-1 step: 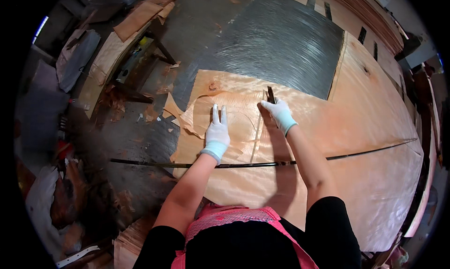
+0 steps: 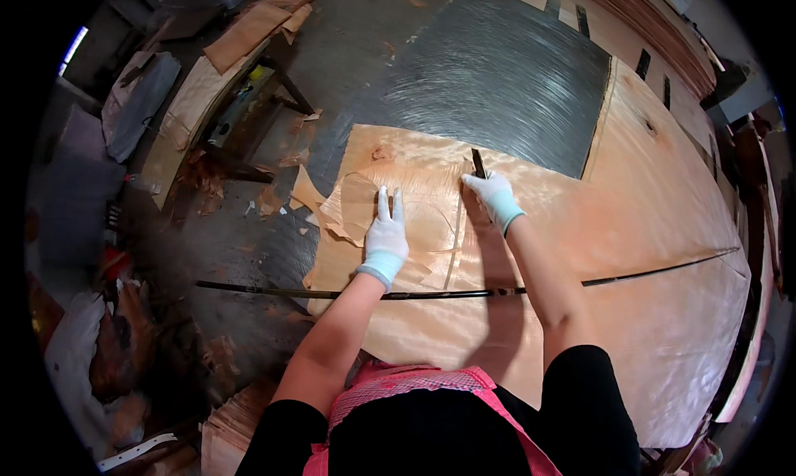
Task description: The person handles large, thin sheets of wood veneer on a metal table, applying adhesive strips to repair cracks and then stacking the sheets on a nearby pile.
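My left hand, in a white glove with a pale blue cuff, lies on a thin wood veneer sheet. Two of its fingers stretch forward, pressing flat. Curved outlines and a torn veneer scrap show beside these fingers. In my right hand, gloved alike, is a dark, flat, narrow tool, its exact kind unclear. That hand is closed around it at the far end of a narrow straight strip on the veneer. A long thin dark rod crosses the sheet nearer to me, passing by my forearms.
Beyond the veneer lies a dark, scratched sheet. Stacked veneer stands at the far right. On the left are a low bench with veneer on top and loose scraps on the floor.
The view has shifted very slightly. The dark tool in my right hand sits at a slightly different angle, while my left hand stays on the veneer.
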The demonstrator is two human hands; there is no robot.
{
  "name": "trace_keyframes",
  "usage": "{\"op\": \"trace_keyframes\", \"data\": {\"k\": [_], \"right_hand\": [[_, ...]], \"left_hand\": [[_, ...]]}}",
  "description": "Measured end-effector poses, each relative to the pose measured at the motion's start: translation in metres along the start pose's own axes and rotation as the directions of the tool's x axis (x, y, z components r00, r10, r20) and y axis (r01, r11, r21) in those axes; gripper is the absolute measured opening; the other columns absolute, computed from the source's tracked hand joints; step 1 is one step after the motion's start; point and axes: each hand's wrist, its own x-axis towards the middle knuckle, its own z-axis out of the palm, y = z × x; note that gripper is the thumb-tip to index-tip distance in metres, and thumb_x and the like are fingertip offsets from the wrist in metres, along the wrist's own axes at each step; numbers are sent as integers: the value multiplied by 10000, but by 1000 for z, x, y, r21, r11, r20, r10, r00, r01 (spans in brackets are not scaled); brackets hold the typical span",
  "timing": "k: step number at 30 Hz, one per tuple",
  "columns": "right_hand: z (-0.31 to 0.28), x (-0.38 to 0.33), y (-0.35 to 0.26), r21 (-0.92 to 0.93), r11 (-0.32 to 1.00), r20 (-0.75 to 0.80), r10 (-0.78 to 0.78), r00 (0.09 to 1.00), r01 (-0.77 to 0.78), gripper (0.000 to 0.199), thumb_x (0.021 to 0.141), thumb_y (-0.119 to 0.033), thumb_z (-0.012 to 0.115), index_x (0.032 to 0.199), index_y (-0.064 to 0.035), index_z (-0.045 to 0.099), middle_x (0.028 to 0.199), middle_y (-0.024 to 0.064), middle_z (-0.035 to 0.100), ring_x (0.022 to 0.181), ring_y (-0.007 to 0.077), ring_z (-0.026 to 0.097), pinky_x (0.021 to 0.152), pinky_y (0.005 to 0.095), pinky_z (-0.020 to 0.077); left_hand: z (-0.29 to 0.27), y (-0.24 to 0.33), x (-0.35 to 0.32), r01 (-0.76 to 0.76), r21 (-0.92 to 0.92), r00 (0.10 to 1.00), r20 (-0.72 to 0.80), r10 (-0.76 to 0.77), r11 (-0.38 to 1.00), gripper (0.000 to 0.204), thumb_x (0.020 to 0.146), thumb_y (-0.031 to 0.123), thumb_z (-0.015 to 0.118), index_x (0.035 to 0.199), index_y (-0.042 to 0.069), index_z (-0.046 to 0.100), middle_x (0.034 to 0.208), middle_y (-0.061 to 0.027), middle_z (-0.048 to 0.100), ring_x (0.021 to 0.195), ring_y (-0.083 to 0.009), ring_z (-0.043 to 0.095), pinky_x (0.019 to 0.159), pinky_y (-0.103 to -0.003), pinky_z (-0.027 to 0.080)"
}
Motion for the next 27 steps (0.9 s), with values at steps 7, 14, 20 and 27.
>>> {"op": "trace_keyframes", "data": {"k": [7, 14, 20, 27], "right_hand": [[-14, -2, -44, -41, 870, -391, -466, 794, 491, 364, 874, -301, 664, 1067, 8, 670, 937, 230, 701, 871, 387, 677, 771, 414, 531], [44, -89, 3, -341, 450, 489, -666, 564, 826, 452, 837, -75, 552, 1279, -156, 600, 1002, 178, 692, 931, 376, 661, 819, 447, 530], [51, -101, -10, -522, 532, 564, -372, 738, 667, 500, 787, -4, 550, 1269, -124, 608, 1030, 183, 681, 972, 386, 639, 829, 466, 514], [58, -109, -9, -473, 543, 525, -459, 717, 694, 470, 805, -3, 533, 1237, -152, 639, 1006, 206, 681, 955, 397, 641, 819, 467, 509]], "left_hand": [[-21, 5, -5, 74, -99, 993, 101, -64, 992, 891, 753, 2, 566, 1550, 37, 169, 1591, -279, 90, 1076, -349, 622, 813, -353, 526], [-45, 13, -1, 83, -181, 988, 147, -56, 980, 849, 788, 58, 607, 1541, 71, 215, 1586, -241, 154, 1107, -342, 604, 880, -369, 518], [-40, -32, -45, -331, -269, 902, -373, 219, 904, 749, 804, 83, 605, 1500, 88, 330, 1565, -170, 272, 1122, -317, 592, 883, -397, 518], [-37, -87, -64, -158, -141, 983, -119, 142, 977, 487, 810, 96, 608, 1295, 141, 590, 1289, -82, 589, 1027, -290, 618, 826, -407, 524]]}}
